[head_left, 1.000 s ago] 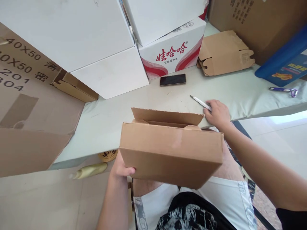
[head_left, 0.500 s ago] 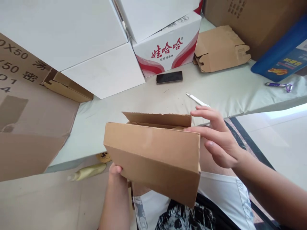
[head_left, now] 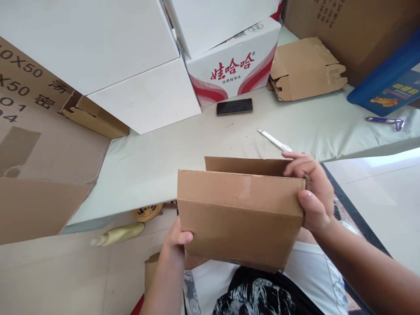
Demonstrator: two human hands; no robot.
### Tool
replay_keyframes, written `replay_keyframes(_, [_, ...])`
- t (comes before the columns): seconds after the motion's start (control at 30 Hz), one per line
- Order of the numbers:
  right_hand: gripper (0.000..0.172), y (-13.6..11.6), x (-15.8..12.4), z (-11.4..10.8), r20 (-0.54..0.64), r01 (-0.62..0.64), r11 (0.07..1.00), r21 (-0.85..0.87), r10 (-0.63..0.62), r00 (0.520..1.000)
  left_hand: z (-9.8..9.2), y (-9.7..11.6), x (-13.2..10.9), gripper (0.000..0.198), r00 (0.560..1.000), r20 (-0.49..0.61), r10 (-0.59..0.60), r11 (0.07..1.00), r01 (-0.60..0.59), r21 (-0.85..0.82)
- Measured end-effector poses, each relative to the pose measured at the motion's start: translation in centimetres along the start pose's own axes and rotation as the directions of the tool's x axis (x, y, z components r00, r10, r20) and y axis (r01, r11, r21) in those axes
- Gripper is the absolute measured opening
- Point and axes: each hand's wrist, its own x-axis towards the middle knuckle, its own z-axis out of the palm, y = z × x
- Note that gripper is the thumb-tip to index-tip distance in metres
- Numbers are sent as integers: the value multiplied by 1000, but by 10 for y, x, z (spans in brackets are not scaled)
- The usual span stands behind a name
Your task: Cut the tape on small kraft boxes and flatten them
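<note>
A brown cardboard box (head_left: 239,227) is held above my lap, in front of the table edge, with its flaps standing up and a gap between them. My left hand (head_left: 179,236) grips its left side, the thumb on the near face and the other fingers hidden behind. Around the upper right corner closes my right hand (head_left: 313,192). Its thumb presses the near flap's end and its fingers reach to the far flap. Just beyond that hand lies a white utility knife (head_left: 274,140).
On the cloth-covered table (head_left: 157,162) lie a black phone (head_left: 234,106), flattened cardboard (head_left: 305,70) and a purple razor (head_left: 385,121). White cartons (head_left: 141,100), a red-printed carton (head_left: 232,70), a large brown carton (head_left: 42,144) and a blue container (head_left: 387,83) stand around. A yellowish bottle (head_left: 121,234) lies on the floor.
The box has shifted right and turned more level. My right hand, spread at the flap's edge before, now grips the box's right corner. My left hand has moved right with the box.
</note>
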Motion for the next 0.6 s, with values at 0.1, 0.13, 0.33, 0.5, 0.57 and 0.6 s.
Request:
replay_keyframes(0.1, [28,-3,0,-1,-63,26,995,99,-20,998,5,7,4,79,997,74,21,999,-24,39])
replay_keyframes(0.13, [30,-4,0,-2,-59,21,992,127,-14,998,7,12,6,79,996,88,25,998,-30,59])
replay_keyframes(0.33, [33,-7,-3,-5,44,-82,959,272,73,996,25,52,18,98,984,111,137,976,-153,152])
replay_keyframes(0.5, [33,-8,-5,-2,170,-118,939,322,65,983,25,70,31,94,958,284,43,913,-153,379])
replay_keyframes(0.57, [34,-10,-5,-1,168,-141,923,357,86,982,21,68,36,86,947,318,-34,868,-130,479])
replay_keyframes(0.6, [34,-11,-5,-1,158,-157,911,381,103,982,20,66,37,83,942,330,-60,847,-127,517])
